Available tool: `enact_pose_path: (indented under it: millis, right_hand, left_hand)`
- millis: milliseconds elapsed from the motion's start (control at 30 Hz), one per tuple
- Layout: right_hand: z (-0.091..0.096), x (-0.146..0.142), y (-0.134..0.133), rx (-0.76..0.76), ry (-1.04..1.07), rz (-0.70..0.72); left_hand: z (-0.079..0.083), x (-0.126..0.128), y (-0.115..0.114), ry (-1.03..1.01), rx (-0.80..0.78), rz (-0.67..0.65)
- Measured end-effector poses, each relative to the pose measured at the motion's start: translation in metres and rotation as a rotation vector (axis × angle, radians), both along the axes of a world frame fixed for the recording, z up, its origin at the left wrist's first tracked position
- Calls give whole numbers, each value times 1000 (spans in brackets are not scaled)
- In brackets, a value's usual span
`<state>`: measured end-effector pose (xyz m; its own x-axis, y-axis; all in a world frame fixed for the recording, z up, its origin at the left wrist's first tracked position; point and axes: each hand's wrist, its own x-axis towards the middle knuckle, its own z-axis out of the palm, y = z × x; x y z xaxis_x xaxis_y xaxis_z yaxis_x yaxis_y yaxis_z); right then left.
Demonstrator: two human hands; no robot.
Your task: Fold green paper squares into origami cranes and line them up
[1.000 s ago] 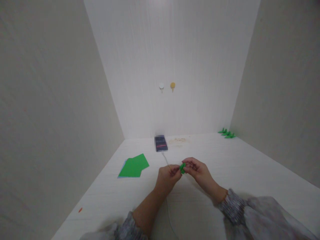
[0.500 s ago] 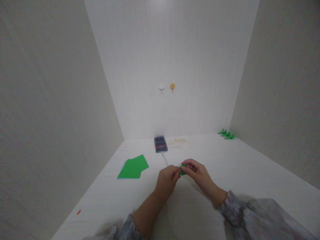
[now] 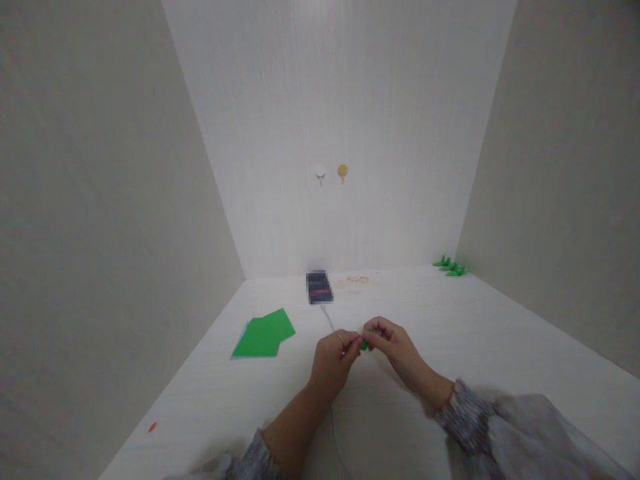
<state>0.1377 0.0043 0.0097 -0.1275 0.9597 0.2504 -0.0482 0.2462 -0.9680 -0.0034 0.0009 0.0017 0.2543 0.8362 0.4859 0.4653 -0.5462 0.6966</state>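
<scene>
Between my two hands is a small piece of folded green paper (image 3: 365,345), mostly covered by fingers. My left hand (image 3: 336,360), with a ring on one finger, pinches its left side. From the right, the thumb and fingers of my right hand (image 3: 393,341) close on the same piece. The exact shape of the fold cannot be made out. Both hands are over the middle of the white table (image 3: 400,427), fingertips almost meeting.
Green paper sheets (image 3: 263,335) lie at the left. A blurred dark device (image 3: 319,288) with a cable (image 3: 334,427) sits near the back wall. Several folded green paper pieces (image 3: 451,267) rest in the far right corner. A small red piece (image 3: 153,427) lies front left. Two hooks (image 3: 343,171) hang on the wall.
The fingers have shifted slightly around the green paper, and less of it shows now. The whole view has moved a little; the other things lie as before.
</scene>
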Motion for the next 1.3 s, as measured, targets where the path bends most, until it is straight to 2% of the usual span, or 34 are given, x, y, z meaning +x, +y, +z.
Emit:
enact_pose_path:
  millis: [400, 567, 867, 1167, 1300]
  right_hand:
    - [-1, 4, 0, 69, 43, 33]
    - [-3, 4, 2, 33, 52, 50]
    - [-5, 3, 2, 65, 108, 48]
    - [-4, 3, 2, 29, 69, 95]
    - [-4, 4, 2, 53, 46, 69]
  left_hand:
    - [1, 0, -1, -66, -62, -19]
    - [1, 1, -2, -98, -91, -15]
    - [2, 3, -3, -197, -73, 8]
    - [1, 3, -4, -182, -33, 28]
    - [-1, 3, -3, -191, -36, 49]
